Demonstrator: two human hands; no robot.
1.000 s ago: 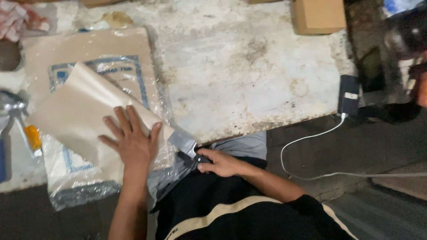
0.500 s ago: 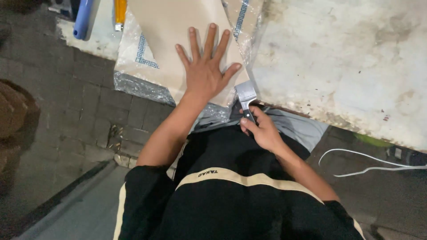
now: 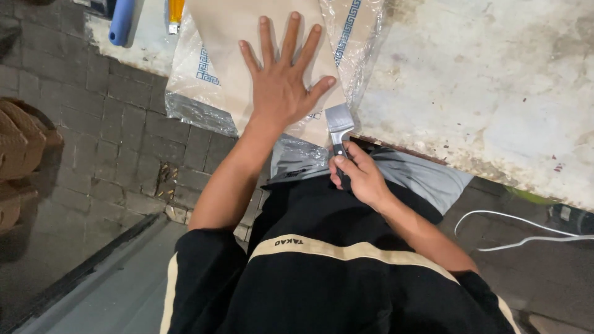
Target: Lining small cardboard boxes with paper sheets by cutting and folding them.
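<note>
Left hand (image 3: 281,86): lying flat, fingers spread, pressing the beige sheet (image 3: 247,37) on the table edge.
Right hand (image 3: 357,176): gripping the scraper (image 3: 338,124), blade just beside the left thumb.

The left hand (image 3: 281,86) lies flat on the sheet (image 3: 238,46), which lies on the plastic bag (image 3: 198,93) at the table's (image 3: 470,80) near left. Just right, the right hand (image 3: 359,176) holds the scraper (image 3: 339,124) at the near table edge. A cable (image 3: 526,232) lies on the ground, right.

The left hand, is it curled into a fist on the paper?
No, the left hand lies flat with fingers spread on the beige sheet, while the right hand grips a flat metal blade tool.
</note>
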